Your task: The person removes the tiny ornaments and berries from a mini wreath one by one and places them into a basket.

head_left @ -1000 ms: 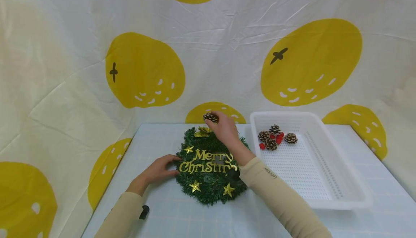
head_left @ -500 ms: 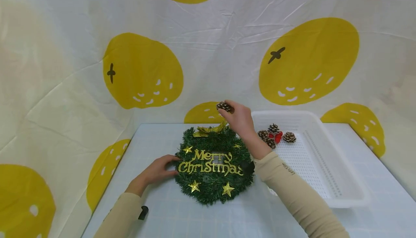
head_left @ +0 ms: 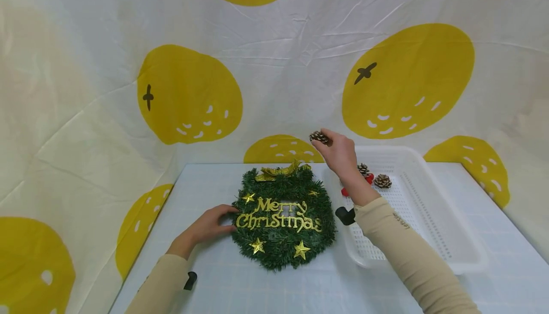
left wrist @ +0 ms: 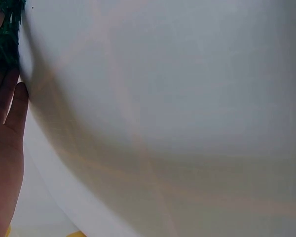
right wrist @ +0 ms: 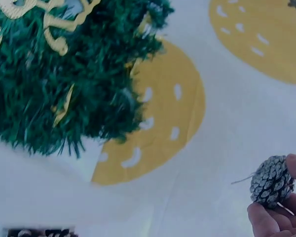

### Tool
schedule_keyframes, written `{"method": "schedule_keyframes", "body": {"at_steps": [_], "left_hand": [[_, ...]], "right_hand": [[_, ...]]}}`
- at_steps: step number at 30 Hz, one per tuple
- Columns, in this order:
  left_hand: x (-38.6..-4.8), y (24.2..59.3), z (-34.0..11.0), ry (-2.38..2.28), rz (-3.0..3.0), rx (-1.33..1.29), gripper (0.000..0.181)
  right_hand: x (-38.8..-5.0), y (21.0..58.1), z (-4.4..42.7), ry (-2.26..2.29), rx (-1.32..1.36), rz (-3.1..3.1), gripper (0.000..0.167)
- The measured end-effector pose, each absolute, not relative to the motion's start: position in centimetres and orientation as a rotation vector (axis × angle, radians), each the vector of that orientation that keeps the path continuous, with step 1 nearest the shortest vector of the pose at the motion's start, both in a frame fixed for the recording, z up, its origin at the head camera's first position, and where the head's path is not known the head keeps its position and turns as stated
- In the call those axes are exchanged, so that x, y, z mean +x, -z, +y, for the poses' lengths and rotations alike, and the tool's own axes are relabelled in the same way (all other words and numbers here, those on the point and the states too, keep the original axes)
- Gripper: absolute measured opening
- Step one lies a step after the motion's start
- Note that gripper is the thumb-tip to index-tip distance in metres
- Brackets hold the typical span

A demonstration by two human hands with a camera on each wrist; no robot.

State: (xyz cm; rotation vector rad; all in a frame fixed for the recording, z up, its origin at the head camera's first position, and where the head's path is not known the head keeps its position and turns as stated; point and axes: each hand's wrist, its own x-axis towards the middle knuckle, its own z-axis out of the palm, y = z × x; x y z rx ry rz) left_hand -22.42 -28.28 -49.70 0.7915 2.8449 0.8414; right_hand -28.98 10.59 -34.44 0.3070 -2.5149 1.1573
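Note:
The green wreath (head_left: 279, 252) bears gold "Merry Christmas" lettering (head_left: 279, 221), gold stars and a gold bow (head_left: 274, 175) at its far edge. At its left side my left hand (head_left: 210, 223) holds the rim, with greenery between thumb and fingers; the left wrist view catches only part of this left hand (left wrist: 5, 148). My right hand (head_left: 343, 154) pinches a white-tipped pine cone (head_left: 319, 136) in the air, beyond the wreath and to its right. A thin wire or string sticks out of the pine cone (right wrist: 270, 182) in the right wrist view.
To the right stands a white plastic basket (head_left: 463, 238) with pine cones (head_left: 382, 181) and red berries (head_left: 344, 192) in it, partly hidden by my right arm. A fabric backdrop with yellow fruit (head_left: 193, 95) hangs behind the pale table (head_left: 214, 276).
My right hand has moved right and slightly up with the pine cone, away from the wreath's bow toward the basket. My left hand has stayed at the wreath's left edge.

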Motion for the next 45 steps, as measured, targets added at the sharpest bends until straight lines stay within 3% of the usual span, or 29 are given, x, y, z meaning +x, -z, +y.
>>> {"method": "schedule_keyframes", "body": {"at_steps": [23,45], "left_hand": [[-22.4,49.7,-28.3,-0.832,2.853,0.807,0.053],[-22.3,49.6,-28.3,-0.843,2.849,0.805,0.053]], "right_hand": [[-30.3,37.0,17.7,-1.048,0.04,-2.613,0.054],[-30.8,40.6,19.8,-0.956,-0.004,-2.727,0.053]]}}
